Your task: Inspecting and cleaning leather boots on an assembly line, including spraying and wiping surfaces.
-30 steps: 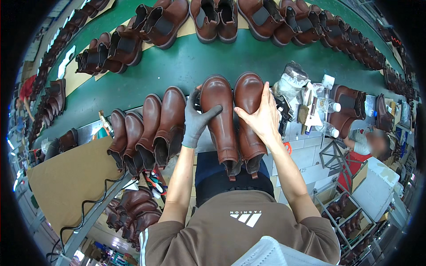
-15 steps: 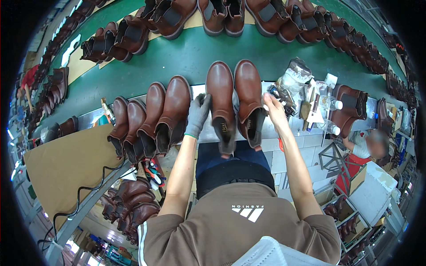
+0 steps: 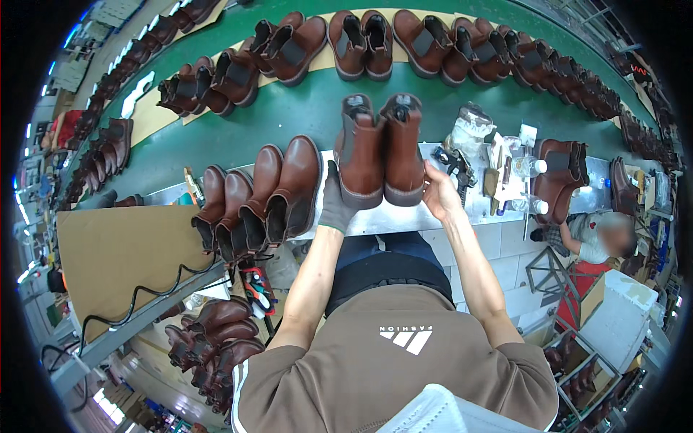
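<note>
brown boots (image 3: pixel 363 164) are facing heels toward the person, side by side over the metal tabletop (image 3: pixel 469 208); whether they are resting on it, i cannot tell. the gloved left hand (image 3: pixel 336 206) and bare right hand (image 3: pixel 443 196) are gripping their outer sides with bent fingers. four other boots (image 3: pixel 294 173) are lining the left, bottles (image 3: pixel 521 167) sitting right.

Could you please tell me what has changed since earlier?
The two middle boots turned: their openings went from near end to far. The left hand and right hand no longer reach over them, but stay at their outer sides. The left row of boots and the bottles stayed put.
</note>
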Demonstrator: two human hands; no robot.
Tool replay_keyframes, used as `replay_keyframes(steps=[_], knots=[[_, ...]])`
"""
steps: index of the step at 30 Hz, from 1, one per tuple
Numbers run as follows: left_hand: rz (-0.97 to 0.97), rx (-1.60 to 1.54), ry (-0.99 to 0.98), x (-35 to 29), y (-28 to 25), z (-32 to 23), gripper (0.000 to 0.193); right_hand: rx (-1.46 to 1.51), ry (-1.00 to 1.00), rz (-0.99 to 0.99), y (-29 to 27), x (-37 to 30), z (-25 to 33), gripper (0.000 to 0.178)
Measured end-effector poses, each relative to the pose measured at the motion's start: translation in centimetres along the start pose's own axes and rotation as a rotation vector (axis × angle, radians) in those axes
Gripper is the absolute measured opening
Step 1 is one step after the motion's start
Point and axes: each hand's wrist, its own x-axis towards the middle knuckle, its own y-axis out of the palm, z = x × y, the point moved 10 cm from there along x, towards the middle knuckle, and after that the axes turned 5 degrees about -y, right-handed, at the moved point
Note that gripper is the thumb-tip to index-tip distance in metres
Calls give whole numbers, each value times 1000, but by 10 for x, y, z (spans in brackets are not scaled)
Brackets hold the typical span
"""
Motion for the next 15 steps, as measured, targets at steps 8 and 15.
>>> replay_keyframes(steps=[8,15], knots=[[-193,13,103,26,-11,-21,52,-11,-103,40,36,22,44,30],[-95,241,161,16,5,-12,58,6,-82,60,40,20,37,25]])
